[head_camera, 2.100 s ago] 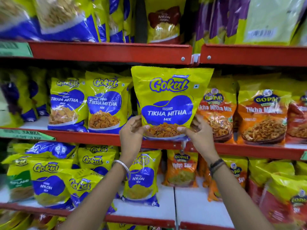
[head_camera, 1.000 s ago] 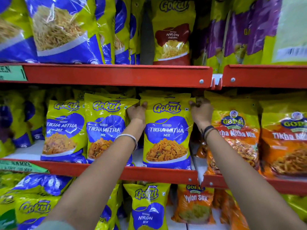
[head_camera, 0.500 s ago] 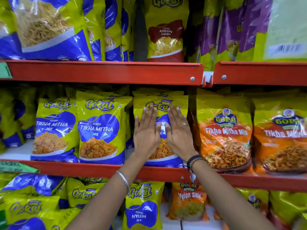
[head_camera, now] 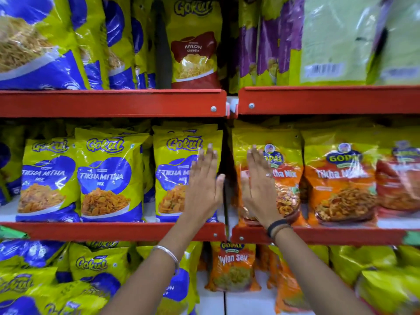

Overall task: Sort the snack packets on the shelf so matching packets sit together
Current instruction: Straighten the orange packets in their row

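The step in hand looks like settling a packet into its group on the middle shelf (head_camera: 113, 230). The left hand (head_camera: 204, 189) lies flat, fingers spread and grasping nothing, against the right side of a Gokul Tikha Mitha packet (head_camera: 177, 176) that stands upright at the right end of the left shelf section, just behind its red front edge. The right hand (head_camera: 259, 189) is likewise released and flat, palm against the orange Gopal Tikha Mitha packet (head_camera: 284, 178) at the left end of the neighbouring section (a ring shows on one finger).

The Gokul packet is glossy yellow-green with a blue heart-shaped panel and a picture of the orange mix at the bottom; it matches the two Gokul packets (head_camera: 102, 176) standing to its left along the same front edge, so this group reads as together. The Gopal row to the right is orange throughout.

The next move, as I judge it, calls for looking elsewhere for strays: the lower shelf holds Gokul Nylon Sev bags (head_camera: 95, 264) beside a Gopal Nylon Sev packet (head_camera: 231, 267), and picking one up would need a closing grip on its top edge.
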Demonstrator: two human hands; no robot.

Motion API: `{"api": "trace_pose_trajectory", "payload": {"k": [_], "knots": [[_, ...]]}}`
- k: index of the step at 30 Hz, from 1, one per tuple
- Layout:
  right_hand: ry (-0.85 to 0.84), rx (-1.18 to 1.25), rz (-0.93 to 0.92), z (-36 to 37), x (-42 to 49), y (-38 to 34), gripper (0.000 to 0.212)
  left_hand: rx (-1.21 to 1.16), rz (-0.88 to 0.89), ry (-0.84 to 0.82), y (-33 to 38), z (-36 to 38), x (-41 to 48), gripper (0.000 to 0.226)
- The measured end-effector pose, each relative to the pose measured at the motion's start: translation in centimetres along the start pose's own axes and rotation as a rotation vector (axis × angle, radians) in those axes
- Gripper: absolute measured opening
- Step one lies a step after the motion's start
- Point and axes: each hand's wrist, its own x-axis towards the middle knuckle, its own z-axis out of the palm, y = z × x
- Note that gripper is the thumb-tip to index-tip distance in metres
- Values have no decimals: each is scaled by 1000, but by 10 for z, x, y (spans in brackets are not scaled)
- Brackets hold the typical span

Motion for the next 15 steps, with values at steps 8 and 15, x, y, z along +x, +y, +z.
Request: {"api": "trace_pose_trajectory", "payload": {"k": [8, 15], "knots": [[-153, -102, 73, -36, -14, 93, 64, -58, -16, -133, 75, 92, 11, 58], [-200, -51, 51, -37, -10, 97, 62, 129, -44, -26, 71, 105, 10, 57]]}}
